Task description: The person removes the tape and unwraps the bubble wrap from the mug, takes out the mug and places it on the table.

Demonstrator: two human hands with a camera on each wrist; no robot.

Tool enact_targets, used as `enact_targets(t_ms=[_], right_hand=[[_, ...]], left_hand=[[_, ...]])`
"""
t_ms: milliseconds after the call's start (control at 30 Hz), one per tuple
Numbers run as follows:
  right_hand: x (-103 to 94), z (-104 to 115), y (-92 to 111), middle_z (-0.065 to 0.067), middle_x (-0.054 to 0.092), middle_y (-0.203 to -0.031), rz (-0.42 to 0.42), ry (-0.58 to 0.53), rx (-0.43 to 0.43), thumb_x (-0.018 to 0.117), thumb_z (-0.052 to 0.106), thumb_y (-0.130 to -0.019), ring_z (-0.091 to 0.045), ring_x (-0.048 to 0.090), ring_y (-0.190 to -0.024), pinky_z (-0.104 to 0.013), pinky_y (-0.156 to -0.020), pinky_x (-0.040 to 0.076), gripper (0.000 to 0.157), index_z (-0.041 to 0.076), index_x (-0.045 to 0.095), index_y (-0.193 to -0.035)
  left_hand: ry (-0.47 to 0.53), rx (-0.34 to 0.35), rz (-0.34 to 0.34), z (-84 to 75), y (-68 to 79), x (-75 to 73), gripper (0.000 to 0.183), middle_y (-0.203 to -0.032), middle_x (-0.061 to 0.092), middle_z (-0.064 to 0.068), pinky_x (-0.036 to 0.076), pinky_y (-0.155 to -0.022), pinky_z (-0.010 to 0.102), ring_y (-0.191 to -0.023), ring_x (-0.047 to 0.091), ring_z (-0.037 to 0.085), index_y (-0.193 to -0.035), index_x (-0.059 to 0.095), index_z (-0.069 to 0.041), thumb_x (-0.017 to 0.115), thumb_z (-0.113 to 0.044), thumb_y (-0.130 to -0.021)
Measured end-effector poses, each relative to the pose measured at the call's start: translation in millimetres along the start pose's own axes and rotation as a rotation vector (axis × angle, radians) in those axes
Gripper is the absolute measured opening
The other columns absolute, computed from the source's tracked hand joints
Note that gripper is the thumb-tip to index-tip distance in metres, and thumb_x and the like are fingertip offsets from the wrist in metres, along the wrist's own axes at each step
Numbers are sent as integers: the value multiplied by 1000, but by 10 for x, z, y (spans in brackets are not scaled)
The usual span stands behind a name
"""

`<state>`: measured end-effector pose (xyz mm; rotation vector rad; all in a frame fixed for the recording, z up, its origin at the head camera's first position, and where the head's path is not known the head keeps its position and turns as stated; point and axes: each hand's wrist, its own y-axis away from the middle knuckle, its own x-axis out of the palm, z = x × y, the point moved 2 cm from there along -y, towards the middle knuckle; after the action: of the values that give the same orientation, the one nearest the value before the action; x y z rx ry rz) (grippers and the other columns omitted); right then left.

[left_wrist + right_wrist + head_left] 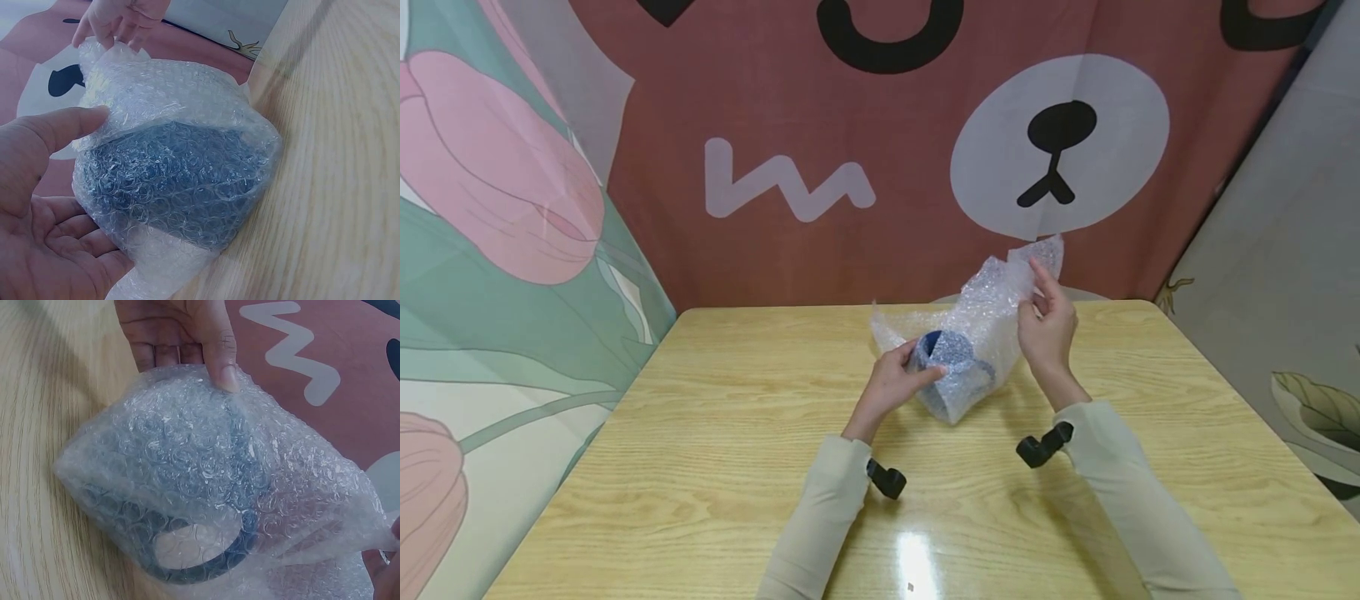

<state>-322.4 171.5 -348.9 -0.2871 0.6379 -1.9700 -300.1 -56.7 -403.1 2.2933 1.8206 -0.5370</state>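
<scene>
A blue mug (929, 342) lies tilted inside clear bubble wrap (988, 304), low over the table in the head view. Through the plastic, the right wrist view shows the mug's handle (247, 540) as a dark loop. My left hand (891, 383) grips the wrapped mug from the left, thumb on one side and fingers round the other. With my right hand (1051, 329) I pinch the loose upper end of the wrap, drawing it up and to the right of the mug. Another flap of wrap spreads behind the mug.
The light wooden table (715, 450) reaches to a reddish-brown printed cloth (790, 258) hanging at its back edge. A floral cloth (505, 250) hangs at the left and a grey one (1285, 275) at the right. Small black cameras (887, 479) sit on both wrists.
</scene>
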Motion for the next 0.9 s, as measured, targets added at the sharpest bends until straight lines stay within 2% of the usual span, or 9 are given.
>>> enact_targets(t_ms=[100,267,333,467,533,633,700,800,900], right_hand=[[-4,-10,1,-6,57,-135,-2,-6,11,49,-12,-86,-28,64,-102,-13,-55,42,63,22,56,-139],[-29,-7,19,-1,59,-133,-34,4,-16,49,-14,-86,-14,65,-81,-12,-48,38,63,23,59,-136],[-35,-3,26,0,60,-131,-56,-4,-53,48,-15,-85,-8,64,-85,-10,-53,41,60,20,63,-131],[-49,7,37,-1,61,-129,-80,-54,-74,49,-16,-84,-9,61,-104,-10,-62,44,53,13,68,-125],[-63,5,40,-1,60,-131,-80,-92,-32,50,-16,-84,-14,63,-104,-10,-63,47,53,11,67,-126],[-90,-5,44,-3,57,-135,-82,-160,85,54,-15,-84,-16,64,-96,-11,-60,48,54,13,64,-129],[-114,-14,44,-6,55,-135,-89,-229,156,57,-15,-84,-17,64,-93,-14,-66,51,54,12,63,-131],[-146,-21,46,-10,55,-130,-110,-334,238,62,-15,-83,-14,63,-87,-16,-66,53,55,12,64,-131],[-173,-15,48,-9,56,-122,-125,-417,283,65,-16,-81,-12,62,-82,-17,-65,54,56,11,64,-130]], left_hand=[[1,4,-2,11,-9,7,73,-146,44,10,35,-106,36,-135,38,23,-145,45,-7,75,-35,-85],[-6,-1,-4,13,-12,10,73,-146,44,10,35,-106,36,-135,38,23,-146,44,-7,75,-36,-85],[-13,-2,-6,6,-11,10,74,-146,44,11,35,-106,37,-135,38,24,-146,43,-6,75,-36,-86],[-23,1,-11,-11,-8,9,74,-146,44,12,35,-106,37,-135,38,25,-146,43,-5,75,-35,-86],[-21,-1,-12,-14,-6,10,74,-146,44,12,35,-107,37,-135,38,24,-146,44,-6,75,-36,-85],[-19,-2,-12,-11,-6,11,74,-145,45,12,35,-106,38,-135,38,24,-145,44,-6,75,-36,-85],[-21,-1,-13,-9,-7,11,75,-145,45,12,35,-106,38,-134,38,24,-145,44,-6,76,-37,-85],[-20,0,-15,-5,-8,9,75,-144,46,13,36,-106,38,-134,39,25,-145,45,-6,76,-37,-85],[-14,-3,-15,-2,-5,5,76,-145,45,14,36,-106,38,-134,39,25,-145,44,-5,76,-37,-84]])
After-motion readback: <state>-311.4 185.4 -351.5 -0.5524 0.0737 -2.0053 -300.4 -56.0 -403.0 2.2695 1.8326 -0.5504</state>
